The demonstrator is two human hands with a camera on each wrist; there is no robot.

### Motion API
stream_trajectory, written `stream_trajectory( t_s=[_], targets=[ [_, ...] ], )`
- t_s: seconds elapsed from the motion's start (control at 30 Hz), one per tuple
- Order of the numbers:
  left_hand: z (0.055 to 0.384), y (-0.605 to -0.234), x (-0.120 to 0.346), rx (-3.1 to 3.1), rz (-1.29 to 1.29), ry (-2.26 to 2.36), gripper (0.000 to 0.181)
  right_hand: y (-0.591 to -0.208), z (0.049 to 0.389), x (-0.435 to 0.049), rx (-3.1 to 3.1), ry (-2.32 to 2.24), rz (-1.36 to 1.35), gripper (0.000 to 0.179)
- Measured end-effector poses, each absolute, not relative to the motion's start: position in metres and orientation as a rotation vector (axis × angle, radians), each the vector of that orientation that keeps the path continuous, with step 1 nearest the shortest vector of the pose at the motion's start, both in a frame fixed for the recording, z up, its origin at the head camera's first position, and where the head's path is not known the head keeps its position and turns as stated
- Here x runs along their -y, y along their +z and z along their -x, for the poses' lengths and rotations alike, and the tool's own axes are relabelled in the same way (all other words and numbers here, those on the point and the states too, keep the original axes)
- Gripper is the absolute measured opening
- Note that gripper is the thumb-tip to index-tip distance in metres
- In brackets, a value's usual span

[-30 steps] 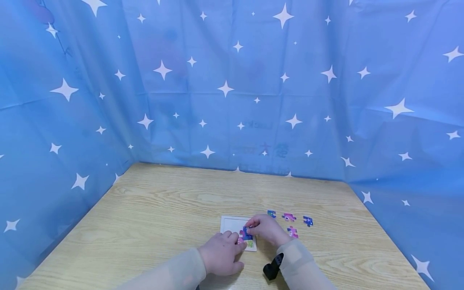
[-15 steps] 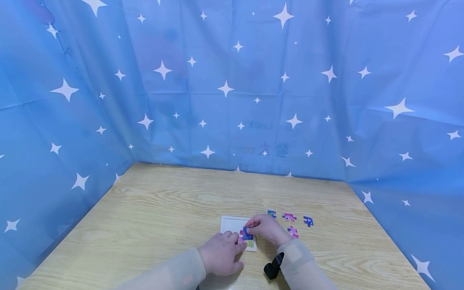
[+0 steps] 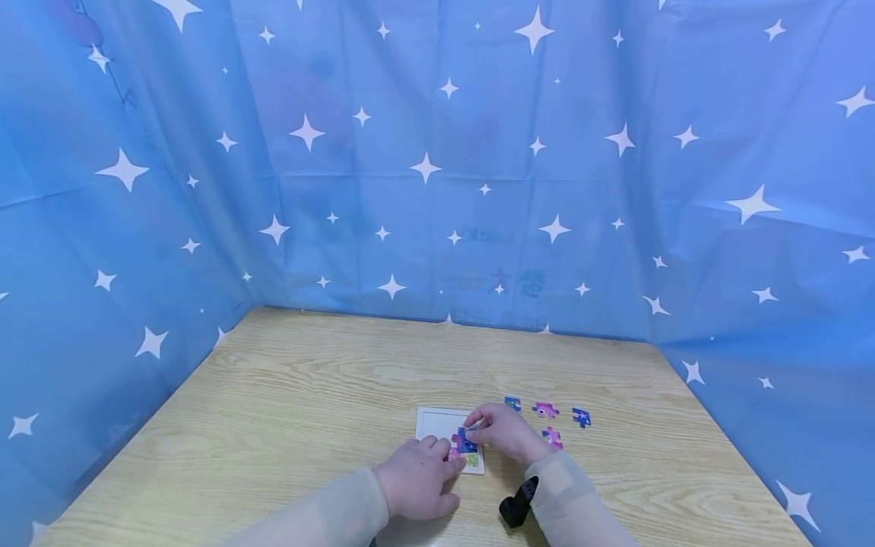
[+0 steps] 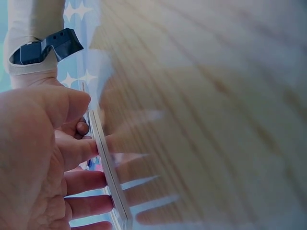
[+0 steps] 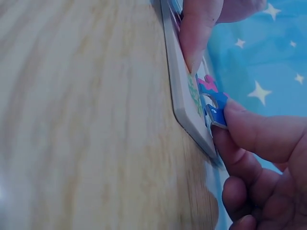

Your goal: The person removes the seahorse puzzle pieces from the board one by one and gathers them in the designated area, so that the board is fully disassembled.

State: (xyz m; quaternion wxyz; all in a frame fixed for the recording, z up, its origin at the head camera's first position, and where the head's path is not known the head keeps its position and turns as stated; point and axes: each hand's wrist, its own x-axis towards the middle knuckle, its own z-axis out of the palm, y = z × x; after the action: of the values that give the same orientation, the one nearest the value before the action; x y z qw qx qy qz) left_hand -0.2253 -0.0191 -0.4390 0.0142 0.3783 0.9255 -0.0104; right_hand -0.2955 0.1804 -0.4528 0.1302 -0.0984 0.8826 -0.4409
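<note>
A small white-rimmed jigsaw tray (image 3: 429,416) lies on the table between both hands. My right hand (image 3: 507,434) pinches a blue jigsaw piece (image 3: 466,441) with pink on its left side, over the tray's right part. In the right wrist view, thumb and finger hold that jigsaw piece (image 5: 218,114) tilted, one edge lifted above the tray rim (image 5: 178,91). My left hand (image 3: 418,477) rests on the tray's lower left with fingers extended; one fingertip presses beside the green piece (image 3: 472,460) in the near right corner. The left fingers hide part of the tray.
Several loose jigsaw pieces lie right of the tray: a blue one (image 3: 512,403), a pink one (image 3: 544,410), another blue one (image 3: 581,417) and a pink-and-blue one (image 3: 552,438). A black camera (image 3: 517,503) sits on the right wrist. A starry blue curtain (image 3: 424,228) stands behind the table.
The right hand and its jigsaw piece have shifted very slightly, and the camera on that wrist a little to the right. The left hand and loose pieces stay put.
</note>
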Motion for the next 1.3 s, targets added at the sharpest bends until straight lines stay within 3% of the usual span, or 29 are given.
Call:
stream_trajectory(
  t_s=[0.63, 1.3],
  targets=[
    [0.223, -0.438, 0.020, -2.884, -1.178, -0.040, 0.057, -0.445, 0.300, -0.202, -2.557, -1.349, 0.229, 0.010],
    [0.222, -0.437, 0.020, -2.867, -1.154, -0.051, 0.057, -0.441, 0.301, -0.277, -2.490, -1.409, 0.087, 0.013]
  ],
)
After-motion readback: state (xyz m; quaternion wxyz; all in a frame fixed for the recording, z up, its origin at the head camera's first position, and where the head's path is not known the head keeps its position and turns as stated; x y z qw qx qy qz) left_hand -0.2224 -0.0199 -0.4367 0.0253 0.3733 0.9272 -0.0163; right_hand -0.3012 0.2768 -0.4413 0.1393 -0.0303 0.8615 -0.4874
